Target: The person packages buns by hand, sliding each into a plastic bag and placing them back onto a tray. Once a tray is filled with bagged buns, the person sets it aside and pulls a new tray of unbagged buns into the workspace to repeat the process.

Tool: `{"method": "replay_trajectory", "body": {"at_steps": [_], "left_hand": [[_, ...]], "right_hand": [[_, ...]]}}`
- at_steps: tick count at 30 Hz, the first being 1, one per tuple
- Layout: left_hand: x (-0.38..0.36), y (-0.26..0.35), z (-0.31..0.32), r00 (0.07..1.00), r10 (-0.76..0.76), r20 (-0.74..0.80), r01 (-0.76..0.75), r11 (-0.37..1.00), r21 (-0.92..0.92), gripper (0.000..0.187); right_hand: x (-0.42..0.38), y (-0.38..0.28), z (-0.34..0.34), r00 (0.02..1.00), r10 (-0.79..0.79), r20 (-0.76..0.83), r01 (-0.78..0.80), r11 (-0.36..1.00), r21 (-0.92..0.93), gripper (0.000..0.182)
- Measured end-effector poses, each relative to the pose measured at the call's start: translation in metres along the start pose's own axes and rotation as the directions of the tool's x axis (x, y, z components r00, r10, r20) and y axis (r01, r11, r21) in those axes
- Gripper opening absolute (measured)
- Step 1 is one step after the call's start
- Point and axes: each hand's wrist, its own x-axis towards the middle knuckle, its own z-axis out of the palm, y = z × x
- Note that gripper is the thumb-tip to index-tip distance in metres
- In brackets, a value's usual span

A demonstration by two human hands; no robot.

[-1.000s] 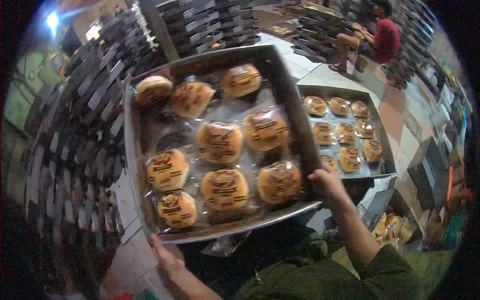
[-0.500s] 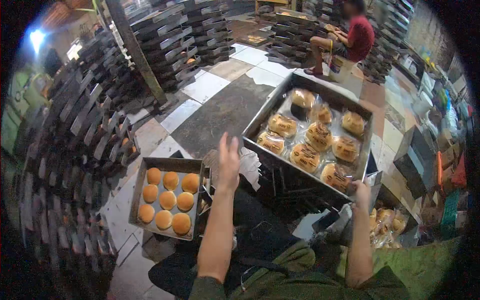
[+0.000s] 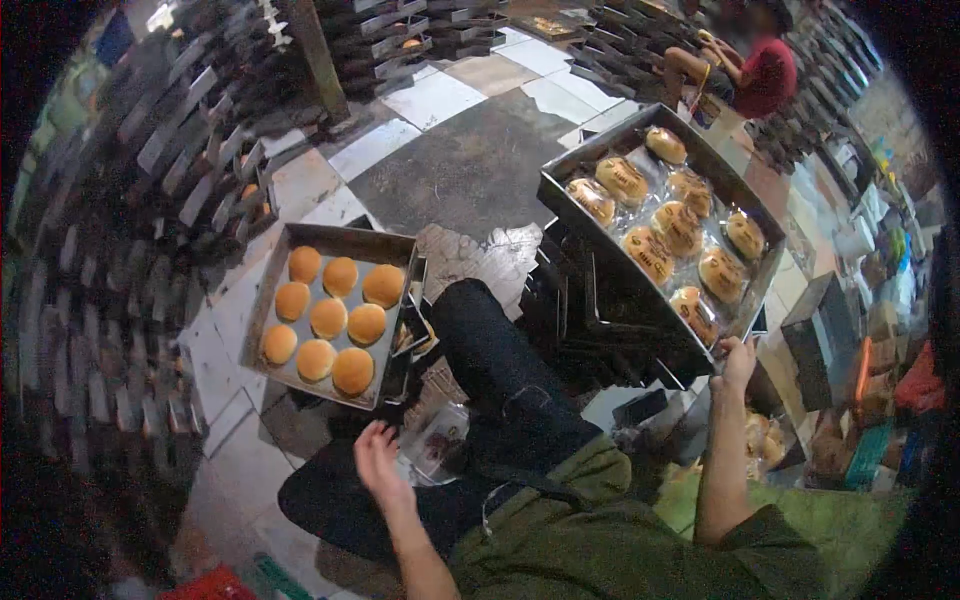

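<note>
My right hand point(image 3: 735, 365) is closed on the lower right corner of a dark metal tray point(image 3: 628, 268), which is tilted and holds several wrapped buns point(image 3: 678, 228) with printed film. My left hand point(image 3: 380, 462) hovers over my lap with its fingers apart and nothing held. Beside it, clear plastic bags point(image 3: 438, 445) lie on my leg. Above that hand, to the left, a second tray point(image 3: 262, 318) holds several unwrapped golden buns point(image 3: 328, 318).
Tall stacks of dark trays point(image 3: 120, 260) line the left and back. A seated person in a red top point(image 3: 768, 80) is at the upper right. More wrapped buns point(image 3: 765, 440) lie low on the right. A post point(image 3: 318, 60) stands at the back.
My left hand has dropped from between the trays to beside the plastic bags. My right hand and the tray of wrapped buns have shifted slightly right. The view has tipped downward.
</note>
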Motion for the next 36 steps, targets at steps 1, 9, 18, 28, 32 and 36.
{"method": "replay_trajectory", "body": {"at_steps": [1,9,18,28,32,36], "left_hand": [[0.003,-0.003,0.014,0.994,0.020,0.111,-0.027,0.998,0.063,0.024],[0.035,-0.044,-0.002,0.945,0.247,0.215,-0.327,0.687,0.649,0.022],[0.020,-0.061,-0.045,0.900,0.294,-0.323,-0.144,0.898,0.416,0.013],[0.008,-0.059,-0.050,0.971,0.004,-0.240,0.017,0.996,0.085,0.033],[-0.012,-0.010,-0.046,0.996,0.026,-0.080,-0.042,0.976,-0.212,0.035],[-0.003,0.020,-0.042,0.961,-0.012,0.277,0.137,0.888,-0.439,0.020]], "right_hand": [[-0.017,-0.012,0.011,0.998,-0.034,-0.060,0.035,0.999,0.019,0.021],[-0.132,-0.070,0.094,0.654,-0.743,0.138,0.752,0.660,-0.010,0.022],[-0.307,0.117,0.172,-0.742,0.290,0.604,0.659,0.152,0.737,0.039],[-0.335,0.049,0.214,-0.806,0.410,0.427,0.435,0.899,-0.043,0.050],[-0.325,0.027,0.253,-0.572,0.367,0.734,0.278,0.928,-0.247,0.025],[-0.338,-0.009,0.279,-0.476,0.441,0.761,0.198,0.897,-0.396,0.034]]}}
